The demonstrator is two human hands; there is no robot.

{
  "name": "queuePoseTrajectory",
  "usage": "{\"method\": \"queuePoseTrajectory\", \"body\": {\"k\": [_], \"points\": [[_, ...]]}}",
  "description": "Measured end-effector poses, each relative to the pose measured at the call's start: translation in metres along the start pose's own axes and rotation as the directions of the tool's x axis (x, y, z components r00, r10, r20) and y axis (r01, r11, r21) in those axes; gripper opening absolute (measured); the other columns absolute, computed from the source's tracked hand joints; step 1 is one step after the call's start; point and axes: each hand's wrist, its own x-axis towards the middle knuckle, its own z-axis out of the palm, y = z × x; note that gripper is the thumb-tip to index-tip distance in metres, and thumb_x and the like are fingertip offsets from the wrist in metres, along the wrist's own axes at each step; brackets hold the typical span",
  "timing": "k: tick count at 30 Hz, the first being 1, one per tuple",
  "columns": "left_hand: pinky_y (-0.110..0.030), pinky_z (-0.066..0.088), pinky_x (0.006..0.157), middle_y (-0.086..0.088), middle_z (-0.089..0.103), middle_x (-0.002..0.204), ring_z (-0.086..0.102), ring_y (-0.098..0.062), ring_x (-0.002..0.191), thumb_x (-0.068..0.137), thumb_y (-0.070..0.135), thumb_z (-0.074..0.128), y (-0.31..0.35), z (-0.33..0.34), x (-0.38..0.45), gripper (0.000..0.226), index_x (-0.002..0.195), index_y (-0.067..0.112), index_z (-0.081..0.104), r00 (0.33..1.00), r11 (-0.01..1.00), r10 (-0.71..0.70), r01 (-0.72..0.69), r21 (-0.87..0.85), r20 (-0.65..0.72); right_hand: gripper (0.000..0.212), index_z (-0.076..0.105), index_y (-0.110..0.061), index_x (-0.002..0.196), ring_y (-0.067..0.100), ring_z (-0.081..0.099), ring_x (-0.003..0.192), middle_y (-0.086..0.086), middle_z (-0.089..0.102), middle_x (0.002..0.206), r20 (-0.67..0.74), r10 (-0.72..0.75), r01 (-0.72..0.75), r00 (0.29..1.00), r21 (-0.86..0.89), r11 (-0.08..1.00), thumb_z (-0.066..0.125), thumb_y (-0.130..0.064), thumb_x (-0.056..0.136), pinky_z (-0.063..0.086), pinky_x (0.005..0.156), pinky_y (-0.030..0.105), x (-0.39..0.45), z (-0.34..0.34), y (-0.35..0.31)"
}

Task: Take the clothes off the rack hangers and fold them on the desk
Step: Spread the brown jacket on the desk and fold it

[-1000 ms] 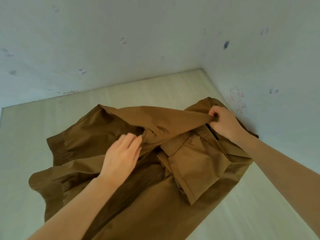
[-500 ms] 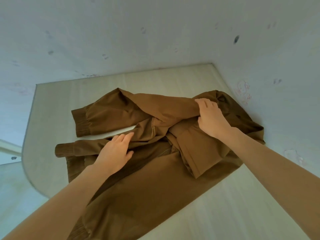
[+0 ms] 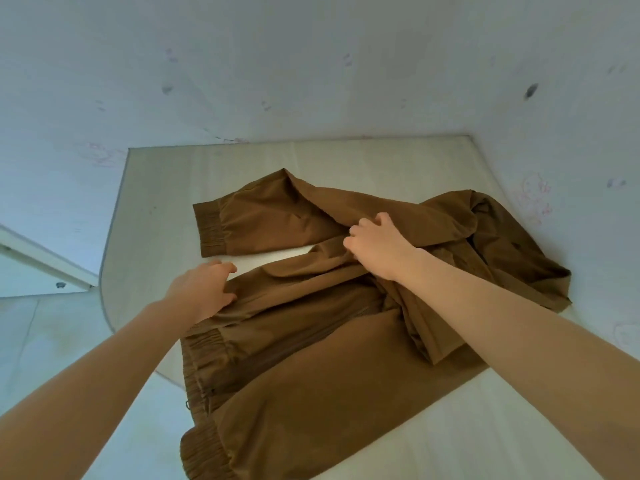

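Note:
A brown jacket (image 3: 311, 375) lies spread on the pale wooden desk (image 3: 166, 209), its zip front facing up and its elastic hem toward the left front. One sleeve (image 3: 263, 220) with an elastic cuff stretches to the left across the back. My left hand (image 3: 204, 289) rests on the jacket's left edge with its fingers curled over the cloth. My right hand (image 3: 374, 247) grips a bunch of fabric at the middle, where the sleeve meets the body. The collar end lies crumpled at the right by the wall.
The desk sits in a corner between two pale walls (image 3: 311, 81), marked with small stains. Its rounded left edge (image 3: 104, 306) drops to a light floor (image 3: 41, 341). Bare desk shows behind the jacket and at the front right.
My right hand slid left along the sleeve toward the middle of the jacket. My left hand moved left to the jacket's edge. The view pulled back and the sleeve now lies flatter.

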Motion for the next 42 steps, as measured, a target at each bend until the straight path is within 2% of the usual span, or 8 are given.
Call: {"method": "queuePoseTrajectory", "body": {"k": [6,10,17,22,27,33,37,42], "points": [[-0.024,0.047,0.072,0.006,0.063,0.098,0.057,-0.012,0.086,0.092,0.059,0.047,-0.024,0.010,-0.001,0.039,0.108,0.027,0.061,0.998,0.999,-0.049,0.049,0.001,0.043,0.024,0.055,-0.022,0.118,0.022,0.052,0.110,0.001,0.059,0.114,-0.099,0.242,-0.201,0.965,0.309,0.929,0.036,-0.024,0.103,0.034,0.101,0.047,0.002,-0.001,0.018],[-0.025,0.044,0.069,0.006,0.055,0.079,0.053,-0.011,0.072,0.098,0.042,0.049,-0.031,0.006,-0.003,0.026,0.085,0.020,0.057,0.983,0.994,-0.012,-0.007,-0.107,-0.181,0.025,0.055,-0.020,0.119,0.023,0.053,0.108,0.002,0.059,0.113,-0.171,0.313,-0.228,0.934,0.388,0.893,0.035,-0.024,0.103,0.039,0.098,0.046,0.006,-0.007,0.019],[-0.032,0.049,0.080,-0.005,0.060,0.106,0.059,-0.022,0.090,0.099,0.042,0.036,-0.034,-0.010,-0.023,0.041,0.117,0.014,0.059,0.848,0.971,0.029,-0.149,-0.187,-0.529,0.024,0.059,-0.018,0.113,0.019,0.055,0.104,0.001,0.061,0.109,-0.344,0.297,-0.135,0.891,0.423,0.896,0.043,-0.031,0.100,0.043,0.095,0.038,-0.016,-0.016,0.033],[-0.047,0.034,0.111,-0.001,0.041,0.148,0.045,-0.026,0.130,0.085,0.054,0.064,-0.017,0.023,-0.043,0.081,0.151,0.028,0.026,0.929,0.968,0.231,-0.189,0.164,-0.291,0.022,0.064,-0.015,0.109,0.020,0.057,0.099,0.003,0.062,0.106,-0.424,0.226,-0.053,0.877,0.382,0.923,0.051,-0.029,0.097,0.044,0.093,0.037,-0.046,-0.008,0.021],[-0.045,0.049,0.095,-0.011,0.057,0.137,0.062,-0.032,0.115,0.082,0.017,0.074,-0.023,0.022,-0.059,0.074,0.147,0.016,0.039,0.817,0.953,0.302,-0.266,0.145,-0.490,0.020,0.069,-0.015,0.104,0.018,0.060,0.090,0.002,0.061,0.102,-0.474,0.096,0.031,0.875,0.253,0.967,0.060,-0.027,0.091,0.048,0.089,0.037,-0.081,0.011,0.010],[-0.041,0.053,0.090,0.000,0.069,0.114,0.066,-0.024,0.103,0.055,0.019,0.092,-0.010,0.048,-0.080,0.062,0.113,0.024,0.072,0.723,0.749,0.645,-0.532,0.395,-0.249,0.028,0.065,-0.022,0.119,0.017,0.056,0.107,0.001,0.057,0.116,-0.185,-0.046,0.087,0.982,0.216,0.973,0.056,-0.034,0.095,0.044,0.099,0.035,-0.097,0.061,-0.007],[-0.021,0.046,0.090,0.012,0.062,0.110,0.056,-0.009,0.101,0.090,0.024,0.062,0.005,0.055,-0.085,0.029,0.118,0.030,0.068,0.833,0.823,0.547,-0.515,0.238,-0.088,0.038,0.051,-0.024,0.138,0.016,0.047,0.116,-0.001,0.049,0.127,-0.075,-0.046,0.064,0.996,0.264,0.962,0.043,-0.025,0.101,0.036,0.106,0.033,-0.093,0.075,-0.014],[-0.025,0.045,0.097,0.010,0.058,0.121,0.055,-0.009,0.108,0.096,0.061,0.034,0.027,0.054,-0.078,0.051,0.134,0.030,0.050,0.943,0.942,0.308,-0.321,0.101,0.125,0.049,0.040,-0.022,0.146,0.019,0.043,0.119,0.002,0.042,0.130,0.012,-0.033,0.028,0.999,0.285,0.958,0.044,-0.018,0.098,0.032,0.108,0.033,-0.089,0.077,-0.023]]}}
